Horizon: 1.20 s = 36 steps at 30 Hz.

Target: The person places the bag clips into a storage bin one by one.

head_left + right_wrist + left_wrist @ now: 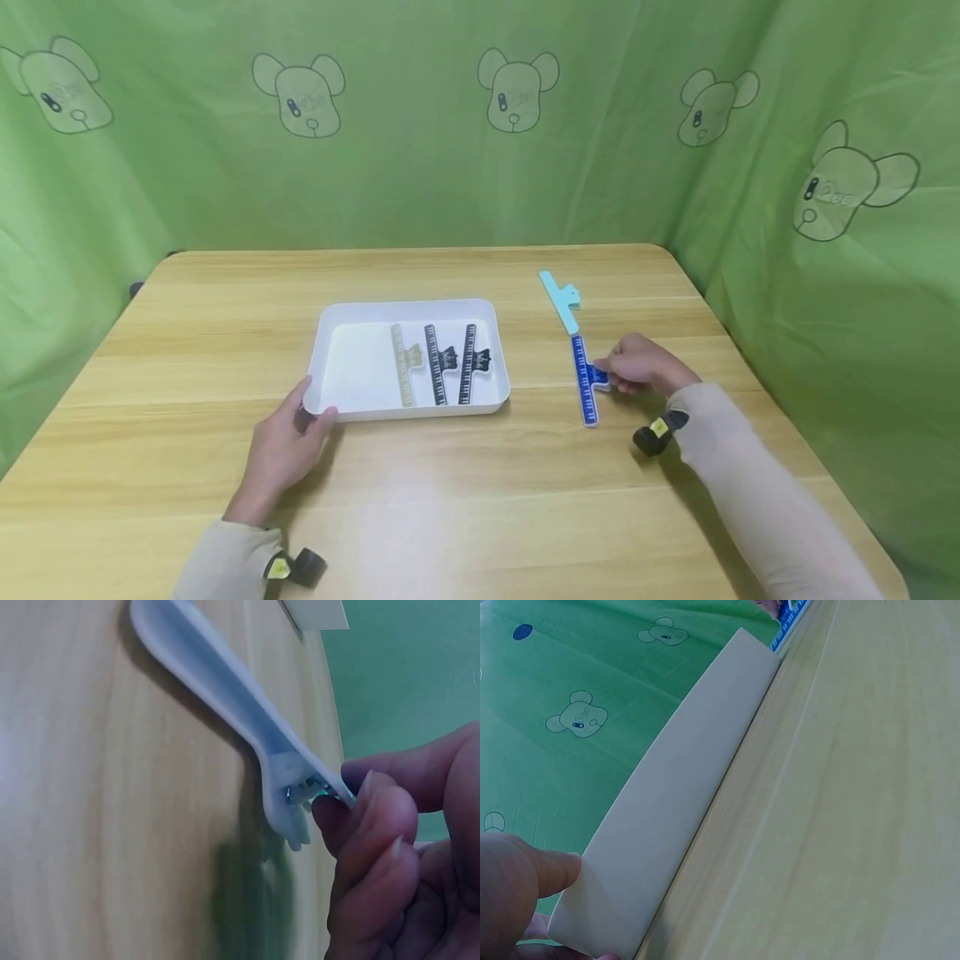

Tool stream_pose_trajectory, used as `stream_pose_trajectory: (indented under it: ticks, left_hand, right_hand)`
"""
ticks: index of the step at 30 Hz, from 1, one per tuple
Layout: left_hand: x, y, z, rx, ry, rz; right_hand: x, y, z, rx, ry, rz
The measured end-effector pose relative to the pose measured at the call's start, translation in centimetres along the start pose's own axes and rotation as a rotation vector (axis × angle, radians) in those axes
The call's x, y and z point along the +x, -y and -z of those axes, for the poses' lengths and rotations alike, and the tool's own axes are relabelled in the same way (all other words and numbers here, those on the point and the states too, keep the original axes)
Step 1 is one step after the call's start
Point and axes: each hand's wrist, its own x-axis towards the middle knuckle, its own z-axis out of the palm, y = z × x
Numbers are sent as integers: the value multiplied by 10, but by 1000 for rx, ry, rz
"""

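Note:
My left hand (281,446) grips the near left corner of a white tray (408,412), with the thumb on its front wall, as the left wrist view also shows. In the tray lie a pale gold clip (402,375) and two black clips, the nearer to the middle (434,367) and the rightmost (467,367), all with piano-key patterns. Right of the tray, my right hand (641,364) pinches the handle of a blue piano-key clip (583,383). In the right wrist view, the underside of that clip (217,682) appears tilted against the table, thumb and fingertip on its handle.
A turquoise clip (558,302) lies just beyond the blue clip, its near end close to it. The wooden table (450,492) is bordered by a green curtain (405,183) at the back and sides. Each wrist wears a small black camera.

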Motion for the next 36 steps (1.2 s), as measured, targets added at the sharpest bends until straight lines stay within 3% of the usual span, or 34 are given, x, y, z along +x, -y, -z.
stream_pose_trajectory:
  ticks: [36]
  left_hand:
    - [0,2,-1,-4,-1,5]
  right_hand:
    - [8,28,5,-9,-25,61]
